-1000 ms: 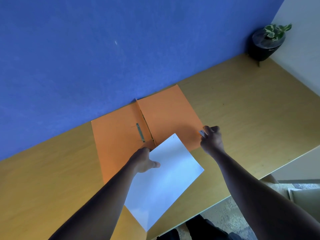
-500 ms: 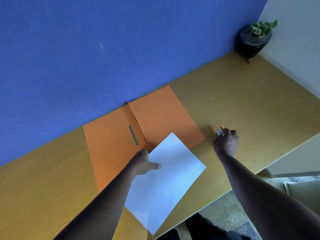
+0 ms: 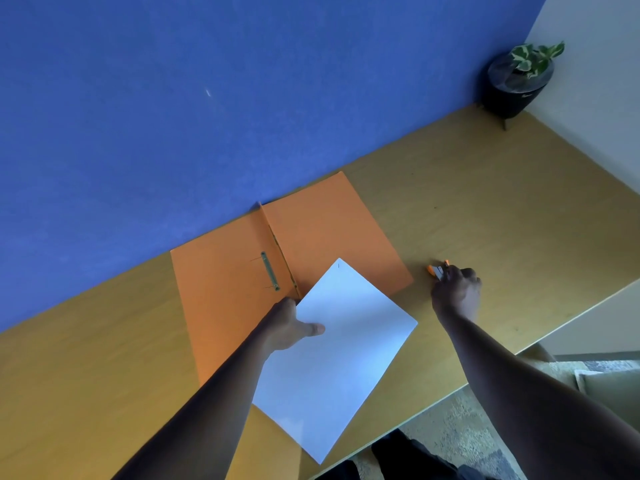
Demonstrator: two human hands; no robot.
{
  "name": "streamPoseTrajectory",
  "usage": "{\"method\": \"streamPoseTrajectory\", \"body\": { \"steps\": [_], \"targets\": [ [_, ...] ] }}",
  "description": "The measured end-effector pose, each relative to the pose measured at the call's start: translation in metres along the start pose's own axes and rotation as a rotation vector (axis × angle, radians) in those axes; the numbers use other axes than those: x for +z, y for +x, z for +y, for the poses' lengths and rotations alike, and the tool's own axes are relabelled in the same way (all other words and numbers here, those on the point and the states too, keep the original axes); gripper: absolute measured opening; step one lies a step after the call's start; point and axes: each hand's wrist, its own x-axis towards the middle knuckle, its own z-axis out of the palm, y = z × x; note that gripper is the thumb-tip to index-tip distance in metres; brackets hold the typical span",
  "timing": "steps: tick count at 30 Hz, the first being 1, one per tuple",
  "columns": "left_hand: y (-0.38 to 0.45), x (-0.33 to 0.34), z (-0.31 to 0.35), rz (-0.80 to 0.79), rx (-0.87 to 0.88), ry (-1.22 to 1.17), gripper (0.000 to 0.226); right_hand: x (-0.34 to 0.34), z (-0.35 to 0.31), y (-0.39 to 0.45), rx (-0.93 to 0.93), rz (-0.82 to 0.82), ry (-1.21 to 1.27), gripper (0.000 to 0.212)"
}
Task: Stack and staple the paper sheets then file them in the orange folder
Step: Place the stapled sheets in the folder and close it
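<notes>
White paper sheets [image 3: 341, 344] — flat, squared.

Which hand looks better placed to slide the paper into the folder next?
Left hand: it already grips the paper over the folder. The right hand is off at the stapler.

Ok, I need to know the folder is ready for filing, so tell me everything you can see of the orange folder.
The orange folder lies open and flat on the wooden desk, its far edge against the blue wall. It looks like thin card with two leaves and a centre crease. A slim greenish fastener strip sits on the left leaf beside the crease. The white paper sheets, held by the left hand, overlap its near part.
</notes>
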Motion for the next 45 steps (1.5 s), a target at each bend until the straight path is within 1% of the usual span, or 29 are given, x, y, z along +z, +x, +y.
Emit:
{"method": "streamPoseTrajectory", "body": {
  "steps": [3,5,7,8,9,10,11,14,16,17,18,21,22,25,27,29,32,35,38,42,45],
  "targets": [
    [-0.001,-0.002,-0.003,0.006,0.024,-0.095,0.059,0.000,-0.001,-0.003,0.042,0.015,-0.034,0.026],
    [-0.003,-0.003,-0.006,0.025,0.025,-0.184,0.059,-0.001,-0.008,-0.008,0.057,0.070,-0.065,0.032],
    [-0.005,-0.006,-0.010,0.033,0.039,-0.289,0.057,-0.001,-0.022,-0.014,0.006,0.134,0.005,0.032],
    [-0.005,-0.007,-0.013,0.040,0.050,-0.348,0.059,-0.002,-0.031,-0.017,-0.030,0.134,0.104,0.030],
    [-0.006,-0.010,-0.015,0.052,0.056,-0.403,0.065,-0.002,-0.039,-0.022,-0.060,0.089,0.226,0.031],
    [-0.007,-0.012,-0.017,0.067,0.064,-0.454,0.069,-0.003,-0.046,-0.028,-0.078,0.004,0.348,0.037],
    [-0.008,-0.015,-0.019,0.079,0.085,-0.504,0.069,-0.005,-0.054,-0.035,-0.088,-0.104,0.461,0.046],
    [-0.016,-0.024,-0.020,0.090,0.185,-0.664,0.045,-0.009,-0.074,-0.055,-0.096,-0.434,0.703,0.060],
    [-0.021,-0.029,-0.021,0.127,0.237,-0.788,0.043,-0.010,-0.086,-0.065,-0.126,-0.564,0.785,0.064],
    [-0.023,-0.032,-0.022,0.155,0.247,-0.851,0.043,-0.010,-0.092,-0.069,-0.165,-0.592,0.775,0.063],
    [-0.025,-0.034,-0.024,0.187,0.243,-0.909,0.043,-0.011,-0.099,-0.072,-0.210,-0.603,0.743,0.058],
    [-0.032,-0.042,-0.032,0.300,0.246,-1.022,0.046,-0.009,-0.118,-0.086,-0.323,-0.632,0.650,0.026],
    [-0.035,-0.044,-0.035,0.341,0.265,-1.041,0.046,-0.008,-0.124,-0.090,-0.362,-0.628,0.624,0.022],
    [-0.045,-0.052,-0.045,0.467,0.311,-1.042,0.036,-0.005,-0.141,-0.104,-0.429,-0.640,0.605,0.017],
    [-0.053,-0.056,-0.051,0.523,0.310,-1.016,0.031,-0.003,-0.146,-0.112,-0.415,-0.691,0.608,0.018],
    [-0.060,-0.055,-0.059,0.552,0.299,-1.008,0.030,0.000,-0.147,-0.119,-0.402,-0.735,0.596,0.023],
    [-0.064,-0.044,-0.073,0.513,0.282,-1.045,0.031,0.007,-0.142,-0.129,-0.415,-0.756,0.535,0.029],
    [-0.063,-0.028,-0.087,0.464,0.176,-1.028,0.028,0.015,-0.133,-0.136,-0.410,-0.768,0.432,0.034],
    [-0.059,-0.014,-0.096,0.388,0.069,-0.935,0.018,0.021,-0.124,-0.136,-0.403,-0.736,0.371,0.024],
    [-0.051,-0.007,-0.091,0.313,0.061,-0.857,0.028,0.024,-0.116,-0.125,-0.373,-0.658,0.338,0.030],
    [-0.042,-0.009,-0.079,0.186,0.056,-0.799,0.021,0.024,-0.112,-0.108,-0.287,-0.607,0.299,0.032]
  ]
}}
